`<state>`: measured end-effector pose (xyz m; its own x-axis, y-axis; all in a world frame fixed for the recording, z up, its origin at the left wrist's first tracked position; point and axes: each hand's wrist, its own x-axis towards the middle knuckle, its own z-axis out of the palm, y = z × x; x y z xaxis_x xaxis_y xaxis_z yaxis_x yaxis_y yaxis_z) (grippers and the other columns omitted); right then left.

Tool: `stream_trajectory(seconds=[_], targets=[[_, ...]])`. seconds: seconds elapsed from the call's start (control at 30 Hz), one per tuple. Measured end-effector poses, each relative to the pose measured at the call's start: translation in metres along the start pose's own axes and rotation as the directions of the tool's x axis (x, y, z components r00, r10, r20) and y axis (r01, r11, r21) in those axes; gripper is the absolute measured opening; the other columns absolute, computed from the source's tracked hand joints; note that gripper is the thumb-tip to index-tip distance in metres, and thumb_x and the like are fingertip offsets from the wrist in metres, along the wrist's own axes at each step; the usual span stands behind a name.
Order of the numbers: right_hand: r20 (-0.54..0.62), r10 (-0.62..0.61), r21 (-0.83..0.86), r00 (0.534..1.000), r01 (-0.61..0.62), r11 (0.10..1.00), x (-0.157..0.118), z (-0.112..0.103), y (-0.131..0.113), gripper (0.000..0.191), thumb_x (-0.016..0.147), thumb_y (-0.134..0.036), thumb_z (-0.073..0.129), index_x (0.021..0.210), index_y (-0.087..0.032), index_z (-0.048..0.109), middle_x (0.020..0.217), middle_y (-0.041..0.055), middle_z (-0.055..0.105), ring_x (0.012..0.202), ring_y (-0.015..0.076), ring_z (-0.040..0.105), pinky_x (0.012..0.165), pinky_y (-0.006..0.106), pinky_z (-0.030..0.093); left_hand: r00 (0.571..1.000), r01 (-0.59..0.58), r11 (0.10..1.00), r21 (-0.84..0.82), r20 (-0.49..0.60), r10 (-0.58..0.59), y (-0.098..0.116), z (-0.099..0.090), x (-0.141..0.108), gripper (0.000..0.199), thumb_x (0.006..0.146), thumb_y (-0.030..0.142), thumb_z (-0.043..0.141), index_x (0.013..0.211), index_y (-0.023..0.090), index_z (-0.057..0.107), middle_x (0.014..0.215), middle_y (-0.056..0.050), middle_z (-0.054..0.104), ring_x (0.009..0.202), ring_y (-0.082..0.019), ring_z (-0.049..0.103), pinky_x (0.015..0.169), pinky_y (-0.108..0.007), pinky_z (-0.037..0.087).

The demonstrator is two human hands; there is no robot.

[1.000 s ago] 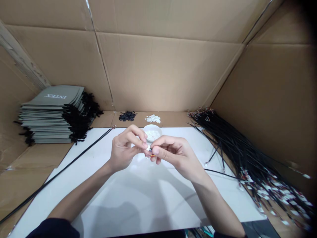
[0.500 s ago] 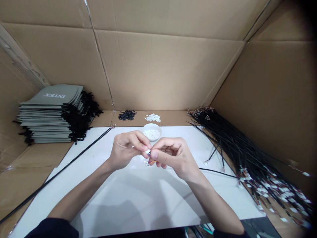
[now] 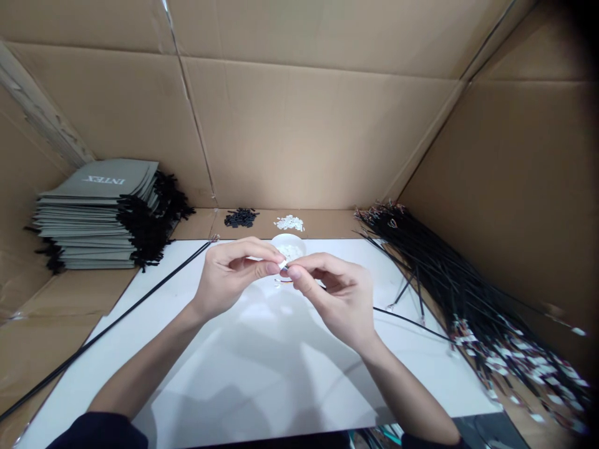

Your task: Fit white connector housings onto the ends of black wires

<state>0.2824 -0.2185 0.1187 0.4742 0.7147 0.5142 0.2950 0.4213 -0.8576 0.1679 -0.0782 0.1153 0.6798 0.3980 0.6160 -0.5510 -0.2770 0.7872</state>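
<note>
Over the middle of the white table, my left hand [image 3: 234, 271] pinches a small white connector [image 3: 282, 264] between thumb and forefinger. Facing it, my right hand [image 3: 332, 290] pinches the wire end of a black cable [image 3: 407, 320], its fingertips meeting the connector. A few thin wires [image 3: 281, 282], one orange, hang loose below the fingertips. How far a wire sits inside the connector is too small to tell. Just behind the hands stands a white bowl [image 3: 287, 240] of white connectors, partly hidden by the fingers.
A stack of grey INTEX sleeves [image 3: 93, 218] with black ties stands at left. Small black pieces [image 3: 241, 217] and white pieces [image 3: 289, 222] lie in piles at the back. Many black cables [image 3: 430, 268] are heaped at right; two more cables [image 3: 140, 302] lie diagonally at left. Cardboard walls surround the table.
Both hands have risen slightly and now hide more of the bowl. The right hand has turned a little, and the loose wires have moved up with it. Both pinches are kept.
</note>
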Motion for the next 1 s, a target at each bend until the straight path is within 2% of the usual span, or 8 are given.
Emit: stream_trajectory(seconds=[0.17,0.27,0.37,0.5,0.8,0.9,1.0], targets=[[0.072,0.135,0.09,0.988,-0.141,0.986,0.004,-0.007,-0.002,0.005,0.087,-0.02,0.071,0.083,-0.02,0.075,0.075,0.0015,0.074,0.06,0.01,0.062,0.054,0.02,0.051,0.994,0.106,0.986,-0.128,0.009,-0.105,-0.004,0.002,0.0,0.02,0.082,0.005,0.074,0.086,0.023,0.079,0.085,-0.001,0.076,0.078,-0.012,0.07,0.069,-0.019,0.06],[0.077,0.144,0.056,0.987,-0.148,0.987,0.004,-0.008,-0.002,0.005,0.086,-0.021,0.072,0.081,-0.019,0.073,0.073,0.0017,0.073,0.06,0.0114,0.063,0.056,0.022,0.052,0.99,0.138,0.973,-0.185,0.001,-0.141,-0.005,0.003,-0.001,0.018,0.08,0.005,0.075,0.084,0.022,0.078,0.085,-0.001,0.075,0.08,-0.014,0.07,0.069,-0.021,0.061],[0.031,0.083,-0.046,0.996,-0.082,0.996,0.001,-0.005,-0.001,0.007,0.086,-0.021,0.07,0.079,-0.019,0.071,0.072,0.0018,0.071,0.063,0.0134,0.063,0.058,0.025,0.053,0.988,0.151,0.965,-0.214,-0.011,-0.157,-0.005,0.005,-0.003,0.016,0.08,0.006,0.075,0.082,0.022,0.078,0.084,-0.002,0.075,0.08,-0.015,0.071,0.068,-0.022,0.061],[0.002,-0.041,-0.164,0.999,0.041,0.986,-0.004,-0.001,0.004,0.009,0.088,-0.02,0.067,0.079,-0.019,0.067,0.069,0.0003,0.065,0.06,0.0126,0.057,0.054,0.025,0.048,0.985,0.161,0.963,-0.214,-0.033,-0.172,-0.005,0.008,-0.006,0.012,0.08,0.009,0.076,0.08,0.021,0.077,0.085,-0.004,0.076,0.081,-0.017,0.071,0.066,-0.023,0.062],[-0.01,-0.239,-0.256,0.971,0.229,0.939,-0.009,0.005,0.009,0.011,0.091,-0.013,0.062,0.082,-0.02,0.061,0.068,-0.0007,0.061,0.056,0.0108,0.052,0.05,0.024,0.043,0.978,0.181,0.961,-0.207,-0.061,-0.197,0.002,0.012,-0.008,0.01,0.077,0.009,0.077,0.075,0.019,0.076,0.084,-0.005,0.076,0.076,-0.016,0.071,0.061,-0.022,0.061],[0.056,-0.367,-0.369,0.929,0.361,0.857,-0.006,0.001,0.008,0.011,0.092,-0.012,0.06,0.087,-0.021,0.062,0.066,-0.0009,0.062,0.053,0.0112,0.049,0.049,0.025,0.042,0.977,0.197,0.956,-0.219,-0.042,-0.211,0.002,0.009,-0.008,0.013,0.078,0.007,0.076,0.076,0.02,0.077,0.085,-0.004,0.076,0.076,-0.015,0.071,0.062,-0.02,0.061],[0.201,-0.44,-0.448,0.875,0.482,0.753,-0.002,-0.004,0.006,0.013,0.094,-0.01,0.057,0.093,-0.021,0.063,0.067,0.0001,0.063,0.054,0.0126,0.05,0.049,0.026,0.042,0.971,0.232,0.945,-0.23,-0.007,-0.24,0.003,0.006,-0.007,0.015,0.079,0.006,0.075,0.079,0.021,0.078,0.085,-0.003,0.076,0.076,-0.013,0.071,0.065,-0.019,0.061]])
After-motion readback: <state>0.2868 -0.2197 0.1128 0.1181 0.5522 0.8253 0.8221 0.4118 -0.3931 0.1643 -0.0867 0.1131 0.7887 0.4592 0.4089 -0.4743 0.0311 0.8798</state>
